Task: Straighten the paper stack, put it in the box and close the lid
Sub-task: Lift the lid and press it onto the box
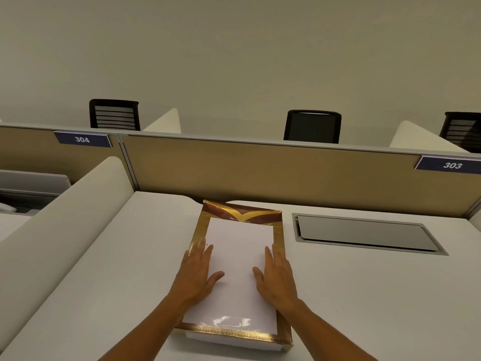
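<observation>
A gold-edged box (234,332) lies on the white desk in front of me, its brown and gold far end (242,214) toward the partition. A white surface (240,246) fills the gold frame; I cannot tell whether it is the lid's panel or the paper stack. My left hand (199,272) lies flat on its left side, fingers spread over the gold rim. My right hand (274,273) lies flat on the right side, fingers together. Both palms press down and neither grips anything. A white layer (229,341) shows under the near gold rim.
A grey recessed cable hatch (364,233) sits in the desk (364,295) to the right of the box. A tan partition (260,168) stands behind, a cream side divider (65,217) on the left. Black chairs (312,125) show beyond the partition.
</observation>
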Demonstrator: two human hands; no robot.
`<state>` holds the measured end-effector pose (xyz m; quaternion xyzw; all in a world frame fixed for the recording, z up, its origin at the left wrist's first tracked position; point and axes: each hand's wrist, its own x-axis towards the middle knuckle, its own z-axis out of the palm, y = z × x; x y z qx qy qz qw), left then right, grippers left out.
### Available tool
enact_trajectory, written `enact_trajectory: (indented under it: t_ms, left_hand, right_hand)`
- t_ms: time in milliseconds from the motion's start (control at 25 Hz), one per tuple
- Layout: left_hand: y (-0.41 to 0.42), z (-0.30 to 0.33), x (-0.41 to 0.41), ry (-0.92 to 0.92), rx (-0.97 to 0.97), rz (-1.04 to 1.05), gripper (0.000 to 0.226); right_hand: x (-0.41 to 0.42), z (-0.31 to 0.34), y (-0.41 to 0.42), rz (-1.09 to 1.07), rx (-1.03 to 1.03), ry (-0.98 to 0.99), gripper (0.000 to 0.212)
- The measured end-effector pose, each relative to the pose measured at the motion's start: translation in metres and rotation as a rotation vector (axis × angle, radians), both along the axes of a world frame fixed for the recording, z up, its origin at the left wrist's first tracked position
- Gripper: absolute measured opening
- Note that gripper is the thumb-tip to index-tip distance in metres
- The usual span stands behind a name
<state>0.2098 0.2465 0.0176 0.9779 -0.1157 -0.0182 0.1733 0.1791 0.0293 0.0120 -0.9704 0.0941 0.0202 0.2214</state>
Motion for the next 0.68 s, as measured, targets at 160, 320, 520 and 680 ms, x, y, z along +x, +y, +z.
enact_trajectory:
  t_ms: [160,320,520,680]
  left_hand:
    - [-0.011,-0.008,0.028,-0.029,0.087,-0.033,0.120]
    - [-0.012,-0.019,0.038,-0.031,0.111,-0.016,0.120]
    - [-0.015,-0.040,0.047,0.054,0.160,-0.036,0.102]
    - [-0.017,-0.043,0.047,0.018,0.161,-0.059,0.101]
  right_hand:
    - [0.024,-0.010,0.004,0.145,-0.181,-0.026,0.114]
    - [0.035,-0.020,-0.001,0.169,-0.223,-0.015,0.115]
    - [0.040,-0.036,-0.006,0.152,-0.232,0.006,0.115]
    - [0.032,-0.037,-0.009,0.116,-0.219,-0.047,0.105]
